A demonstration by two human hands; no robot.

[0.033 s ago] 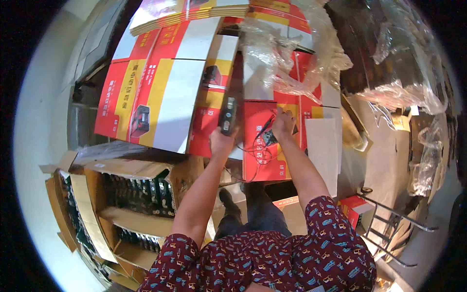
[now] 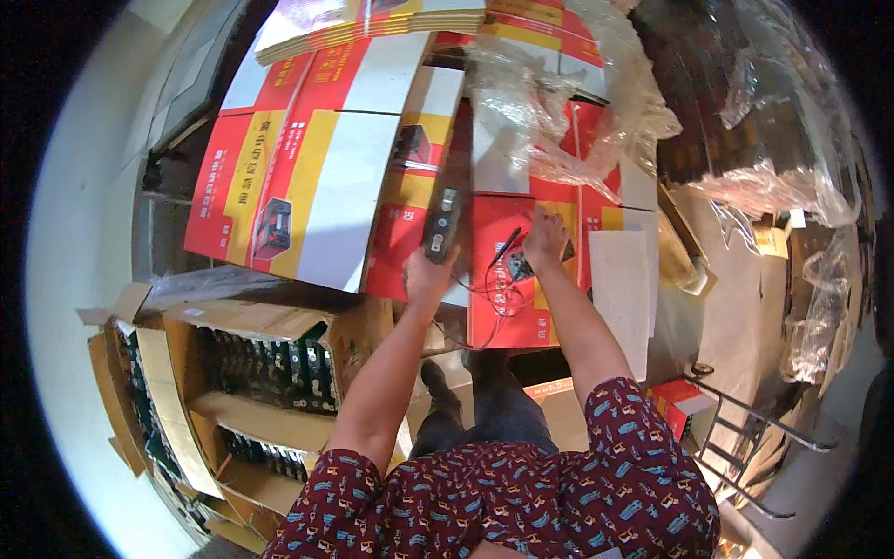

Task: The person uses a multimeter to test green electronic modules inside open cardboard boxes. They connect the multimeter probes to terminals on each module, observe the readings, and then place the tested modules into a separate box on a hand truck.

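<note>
My left hand point(image 2: 428, 273) is closed round the near end of a long dark bar-shaped device point(image 2: 442, 222) with silver plates on its upper face. The device points away from me, over the red and white cartons. To its right, my right hand point(image 2: 548, 242) is closed at a small greenish circuit board point(image 2: 520, 267), its fingers bent over the board's far side. A black probe-like lead point(image 2: 506, 246) lies beside the board. Thin wires point(image 2: 486, 290) loop between the hands across a red flat carton point(image 2: 507, 321). My right fingertips are partly hidden.
Large printed cartons point(image 2: 358, 168) stand ahead, partly under clear plastic film point(image 2: 629, 121). At lower left, an open brown box point(image 2: 251, 421) holds rows of dark devices point(image 2: 270, 371). A metal frame point(image 2: 745, 429) and a small red-white box point(image 2: 678, 402) stand at right.
The whole view has shifted slightly, so the cartons sit a little further right. Both hands keep their holds.
</note>
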